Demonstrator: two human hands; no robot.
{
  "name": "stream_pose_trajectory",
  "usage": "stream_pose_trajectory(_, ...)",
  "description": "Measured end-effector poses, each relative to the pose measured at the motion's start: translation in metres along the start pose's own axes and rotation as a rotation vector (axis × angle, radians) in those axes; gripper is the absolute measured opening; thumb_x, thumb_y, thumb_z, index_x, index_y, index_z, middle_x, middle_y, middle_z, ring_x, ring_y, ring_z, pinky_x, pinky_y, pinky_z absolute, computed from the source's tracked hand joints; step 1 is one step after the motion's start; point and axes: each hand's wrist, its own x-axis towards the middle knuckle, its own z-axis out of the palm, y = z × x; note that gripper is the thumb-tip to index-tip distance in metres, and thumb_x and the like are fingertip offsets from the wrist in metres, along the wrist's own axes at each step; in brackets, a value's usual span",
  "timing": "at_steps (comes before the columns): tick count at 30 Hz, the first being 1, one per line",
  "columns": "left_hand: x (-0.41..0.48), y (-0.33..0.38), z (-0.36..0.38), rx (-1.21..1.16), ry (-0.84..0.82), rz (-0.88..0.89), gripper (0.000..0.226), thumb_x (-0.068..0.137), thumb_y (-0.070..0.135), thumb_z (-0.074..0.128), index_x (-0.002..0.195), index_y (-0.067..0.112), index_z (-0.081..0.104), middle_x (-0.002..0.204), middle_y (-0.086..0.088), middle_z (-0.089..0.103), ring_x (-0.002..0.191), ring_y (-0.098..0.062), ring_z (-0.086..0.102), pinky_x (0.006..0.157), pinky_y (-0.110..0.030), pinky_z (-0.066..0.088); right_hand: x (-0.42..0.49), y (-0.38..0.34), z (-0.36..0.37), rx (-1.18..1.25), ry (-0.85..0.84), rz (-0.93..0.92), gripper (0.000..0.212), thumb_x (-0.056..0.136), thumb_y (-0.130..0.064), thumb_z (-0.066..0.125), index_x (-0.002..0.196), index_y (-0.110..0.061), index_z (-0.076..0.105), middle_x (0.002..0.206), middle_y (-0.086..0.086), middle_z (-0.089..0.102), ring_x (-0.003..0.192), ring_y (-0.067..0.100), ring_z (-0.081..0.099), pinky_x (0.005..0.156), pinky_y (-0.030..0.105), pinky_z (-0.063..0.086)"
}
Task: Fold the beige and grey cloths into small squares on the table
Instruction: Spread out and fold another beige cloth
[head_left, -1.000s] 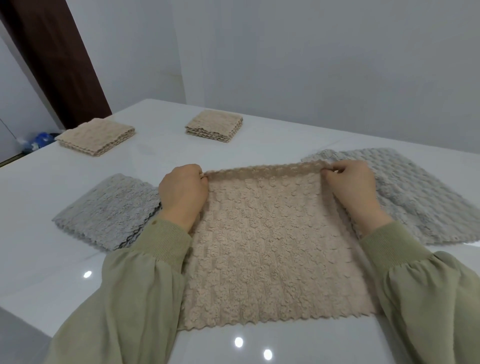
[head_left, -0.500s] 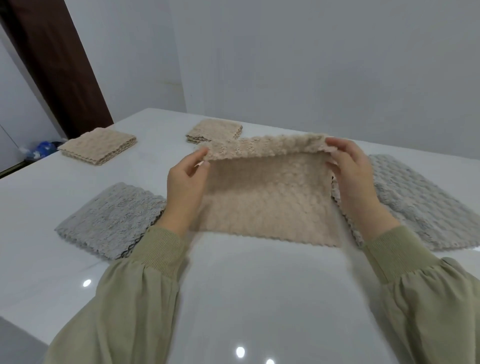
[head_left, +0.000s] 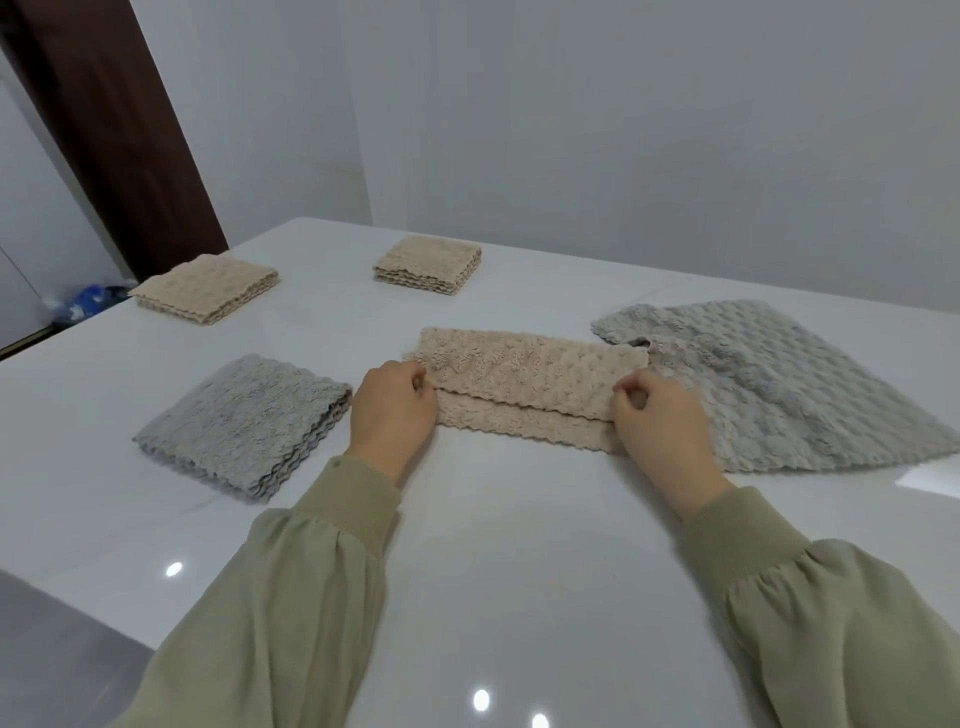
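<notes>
Beige cloth (head_left: 524, 382), long axis left-right, ends in pinch of left hand (head_left: 392, 413), right hand (head_left: 662, 428).

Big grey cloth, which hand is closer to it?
Right. The right hand is just beside the big grey cloth; the left hand grips the beige cloth at its other end, farther away.

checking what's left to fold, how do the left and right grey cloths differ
The left grey cloth is folded into a layered square; the right grey cloth lies spread out. The left one sits apart; the right one meets the beige cloth. Both look bumpy.
</notes>
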Motion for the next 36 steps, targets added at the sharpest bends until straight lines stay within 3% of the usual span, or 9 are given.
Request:
stream_pose_trajectory(5,-0.007,0.003,-0.006,0.154,-0.019,0.044,0.035,0.090,0.020,0.046,0.057,0.012,0.055,0.053,-0.001,0.052,0.054,-0.019,0.048,0.050,-0.027,0.033,-0.009,0.009,0.008,-0.306,-0.048,-0.205,0.023,0.084,-0.014,0.053,0.102,-0.007,0.065,0.095,0.008,0.063,0.089,0.027,0.052,0.073,0.034,0.042)
stream_pose_trajectory(9,-0.018,0.007,-0.014,0.074,0.033,0.028,0.043,0.091,0.022,0.047,0.049,0.014,0.041,0.045,0.000,0.039,0.043,-0.016,0.035,0.045,-0.027,0.027,-0.003,0.017,0.003,-0.413,0.070,-0.214,0.019,0.081,-0.014,0.054,0.086,-0.005,0.070,0.081,0.013,0.068,0.081,0.035,0.056,0.076,0.041,0.045)
stream_pose_trajectory(13,-0.024,0.003,-0.021,0.043,0.175,0.013,0.041,0.091,0.024,0.048,0.052,0.012,0.045,0.046,0.000,0.039,0.045,-0.018,0.036,0.046,-0.028,0.025,0.001,0.020,-0.008,-0.386,0.310,-0.171,0.026,0.080,-0.014,0.049,0.058,-0.005,0.059,0.057,0.011,0.057,0.065,0.033,0.051,0.075,0.043,0.041)
stream_pose_trajectory(16,-0.023,0.001,-0.022,0.233,0.106,0.040,0.032,0.090,0.036,0.053,0.067,0.016,0.062,0.065,0.002,0.051,0.063,-0.018,0.047,0.056,-0.028,0.032,0.001,0.023,-0.003,-0.480,0.210,-0.124,0.016,0.082,-0.013,0.056,0.075,-0.005,0.067,0.083,0.016,0.062,0.090,0.036,0.052,0.093,0.051,0.036)
stream_pose_trajectory(18,-0.021,-0.002,-0.018,0.231,0.140,0.221,0.023,0.087,0.034,0.060,0.081,0.015,0.070,0.080,0.002,0.052,0.080,-0.017,0.045,0.067,-0.031,0.038,0.000,0.024,0.000,-0.459,0.189,-0.163,0.017,0.081,-0.013,0.055,0.084,-0.005,0.069,0.102,0.019,0.060,0.103,0.039,0.049,0.099,0.055,0.031)
stream_pose_trajectory(23,-0.024,-0.003,-0.003,0.089,-0.142,0.503,0.025,0.082,0.035,0.069,0.099,0.017,0.071,0.101,0.005,0.060,0.104,-0.015,0.046,0.090,-0.026,0.037,-0.011,0.012,0.008,-0.252,0.062,-0.497,0.020,0.078,-0.018,0.056,0.089,-0.006,0.069,0.097,0.011,0.064,0.099,0.034,0.055,0.093,0.047,0.040)
stream_pose_trajectory(28,-0.024,-0.003,0.003,0.087,-0.133,0.534,0.013,0.087,0.021,0.063,0.098,0.017,0.070,0.096,0.005,0.066,0.095,-0.015,0.055,0.080,-0.023,0.040,-0.015,0.010,0.012,-0.280,-0.145,-0.449,0.016,0.080,-0.018,0.066,0.096,-0.015,0.068,0.093,0.000,0.066,0.097,0.025,0.055,0.102,0.053,0.034)
stream_pose_trajectory(31,-0.026,0.000,0.000,0.062,-0.040,0.586,0.010,0.083,0.008,0.063,0.085,0.012,0.072,0.084,0.001,0.070,0.084,-0.019,0.061,0.073,-0.034,0.051,-0.012,0.010,0.009,-0.207,-0.043,-0.511,0.005,0.079,-0.009,0.066,0.081,-0.012,0.069,0.081,0.001,0.066,0.087,0.027,0.057,0.094,0.056,0.040)
stream_pose_trajectory(36,-0.028,0.003,-0.011,0.021,0.056,0.674,0.011,0.070,0.003,0.060,0.072,0.009,0.069,0.072,-0.001,0.064,0.072,-0.021,0.057,0.065,-0.030,0.045,-0.017,0.006,-0.002,-0.111,0.210,-0.598,0.007,0.075,-0.003,0.062,0.070,-0.006,0.066,0.076,0.005,0.064,0.081,0.025,0.055,0.084,0.042,0.044)
